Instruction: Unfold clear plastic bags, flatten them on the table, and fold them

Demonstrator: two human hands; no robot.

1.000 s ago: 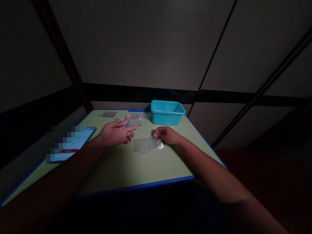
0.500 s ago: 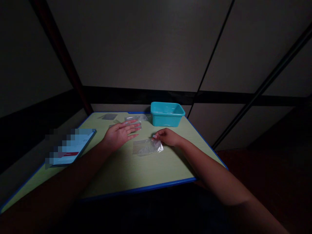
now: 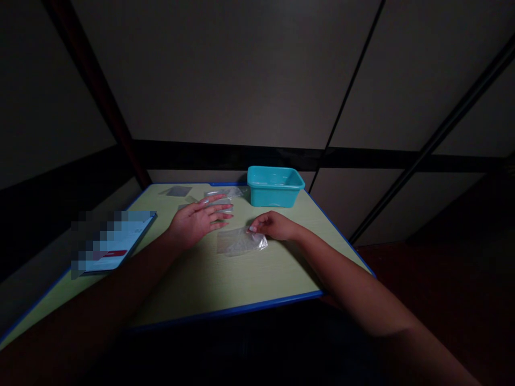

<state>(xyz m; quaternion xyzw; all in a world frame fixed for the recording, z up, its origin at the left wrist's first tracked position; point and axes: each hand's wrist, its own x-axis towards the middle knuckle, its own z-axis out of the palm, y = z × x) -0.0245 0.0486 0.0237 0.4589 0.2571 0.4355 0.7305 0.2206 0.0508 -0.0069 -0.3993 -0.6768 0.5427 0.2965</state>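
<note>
A clear plastic bag (image 3: 237, 242) lies across the middle of the table. My right hand (image 3: 271, 225) has thumb and fingertips pinched on its far right edge. To the left, my left hand (image 3: 199, 220) is open, fingers spread and pointing right, with nothing in it. Just beyond those fingers lie more clear plastic bags (image 3: 235, 192), partly hidden by the hand. Another small flat bag, greyish in the dim light (image 3: 179, 191), rests near the table's far left corner.
A turquoise plastic basket (image 3: 277, 196) stands at the back right of the pale table (image 3: 185, 295), which has a blue edge. On the left lies a flat booklet or tablet-like object (image 3: 134, 230), partly blurred out. Dark panelled walls (image 3: 225, 75) rise close behind.
My right hand has shifted slightly left along the bag's edge, still pinching. The left hand stays spread in nearly the same place. The view has moved a little.
</note>
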